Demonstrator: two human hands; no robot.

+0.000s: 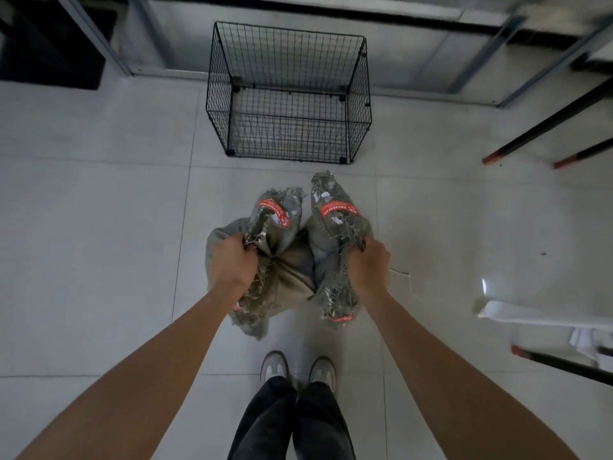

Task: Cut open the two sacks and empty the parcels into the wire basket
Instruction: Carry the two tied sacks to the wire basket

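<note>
Two grey woven sacks with frayed tops and red tape bands stand side by side on the floor in front of my feet. My left hand (234, 260) grips the gathered top of the left sack (282, 260). My right hand (368, 260) grips the bunched neck of the right sack (331, 234). Both sacks look closed and no parcels show. Beyond them, farther from me, stands a black wire basket (288, 94) with an open top and nothing visible inside.
Pale floor tiles (99, 227) spread all around. Black chair or table legs with red feet (544, 134) slant in at the right. A white chair edge with paper (530, 317) sits at the right. Metal shelf posts (99, 34) line the back wall.
</note>
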